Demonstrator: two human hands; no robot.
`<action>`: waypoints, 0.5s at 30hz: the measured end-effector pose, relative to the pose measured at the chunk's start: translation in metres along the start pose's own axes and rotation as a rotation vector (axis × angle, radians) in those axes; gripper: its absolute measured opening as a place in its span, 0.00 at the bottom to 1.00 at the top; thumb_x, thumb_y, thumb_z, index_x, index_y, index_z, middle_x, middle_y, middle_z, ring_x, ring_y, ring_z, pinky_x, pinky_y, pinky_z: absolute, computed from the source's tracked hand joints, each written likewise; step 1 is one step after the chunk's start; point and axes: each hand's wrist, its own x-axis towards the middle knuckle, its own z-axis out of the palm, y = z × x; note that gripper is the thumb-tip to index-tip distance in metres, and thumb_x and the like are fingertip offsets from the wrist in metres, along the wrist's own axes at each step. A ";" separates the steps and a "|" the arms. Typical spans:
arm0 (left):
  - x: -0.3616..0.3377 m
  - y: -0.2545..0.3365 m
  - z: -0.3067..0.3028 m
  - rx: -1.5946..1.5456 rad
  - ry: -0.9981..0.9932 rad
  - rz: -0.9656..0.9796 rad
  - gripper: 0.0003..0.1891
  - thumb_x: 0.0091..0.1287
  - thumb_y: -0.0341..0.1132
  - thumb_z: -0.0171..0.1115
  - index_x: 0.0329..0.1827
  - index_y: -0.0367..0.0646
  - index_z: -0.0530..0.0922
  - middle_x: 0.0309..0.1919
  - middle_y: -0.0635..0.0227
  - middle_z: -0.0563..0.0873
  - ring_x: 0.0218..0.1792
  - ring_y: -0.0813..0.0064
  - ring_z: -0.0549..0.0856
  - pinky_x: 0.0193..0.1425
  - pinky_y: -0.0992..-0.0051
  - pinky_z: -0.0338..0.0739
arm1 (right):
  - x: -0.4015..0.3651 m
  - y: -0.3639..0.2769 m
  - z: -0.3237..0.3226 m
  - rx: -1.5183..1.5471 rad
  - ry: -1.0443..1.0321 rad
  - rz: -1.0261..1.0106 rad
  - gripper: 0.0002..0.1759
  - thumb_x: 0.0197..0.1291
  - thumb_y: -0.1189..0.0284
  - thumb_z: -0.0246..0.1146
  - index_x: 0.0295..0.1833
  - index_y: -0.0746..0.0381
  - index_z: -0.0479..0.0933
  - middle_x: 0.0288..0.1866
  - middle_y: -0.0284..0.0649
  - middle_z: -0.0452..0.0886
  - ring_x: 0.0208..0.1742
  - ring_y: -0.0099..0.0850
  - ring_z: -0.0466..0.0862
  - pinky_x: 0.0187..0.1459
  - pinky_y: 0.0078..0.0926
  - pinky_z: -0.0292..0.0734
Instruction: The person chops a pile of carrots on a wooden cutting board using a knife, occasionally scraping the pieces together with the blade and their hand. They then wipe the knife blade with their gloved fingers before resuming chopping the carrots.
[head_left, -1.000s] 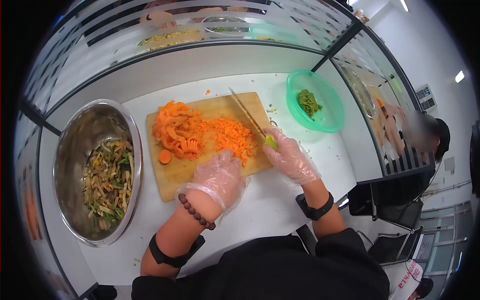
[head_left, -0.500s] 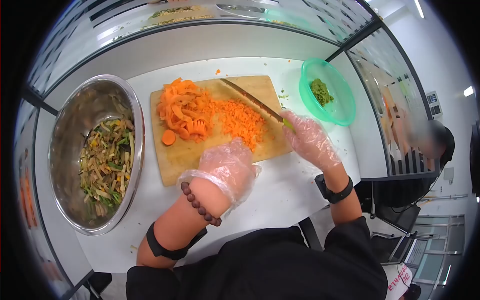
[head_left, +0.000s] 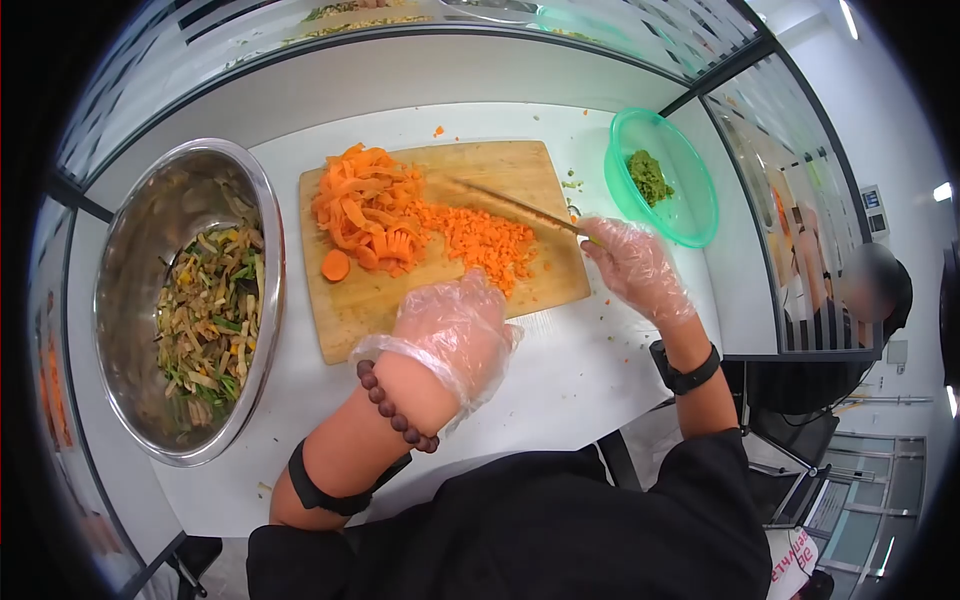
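My right hand [head_left: 637, 268], in a clear plastic glove, is wrapped round the handle of a knife [head_left: 510, 202]. The blade reaches left over the far part of a wooden cutting board [head_left: 350, 325]. Diced carrot [head_left: 487, 243] lies on the board just below the blade. To its left sit a heap of carrot peelings [head_left: 365, 205] and a round carrot piece [head_left: 335, 265]. My left hand [head_left: 458, 325], also gloved, is at the board's near edge beside the diced carrot. Its fingers are bent and partly hidden behind its back, so what they hold cannot be made out.
A large metal bowl [head_left: 275, 300] with mixed cut vegetables stands at the left. At the back right is a green plastic bowl [head_left: 700, 205] with chopped green food. Low partitions with glass surround the white table [head_left: 570, 370]. Another person [head_left: 880, 290] is beyond the right partition.
My right hand has moved slightly right with the knife, and the blade now lies at a flatter angle. My left hand is nearly where it was. The whole view has shifted slightly.
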 end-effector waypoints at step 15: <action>-0.048 -0.026 -0.055 -0.105 0.675 0.266 0.13 0.75 0.34 0.63 0.57 0.37 0.84 0.51 0.53 0.90 0.53 0.54 0.88 0.62 0.61 0.81 | -0.030 0.001 -0.023 0.053 -0.137 -0.013 0.11 0.65 0.64 0.71 0.38 0.61 0.82 0.21 0.48 0.78 0.27 0.49 0.82 0.32 0.45 0.76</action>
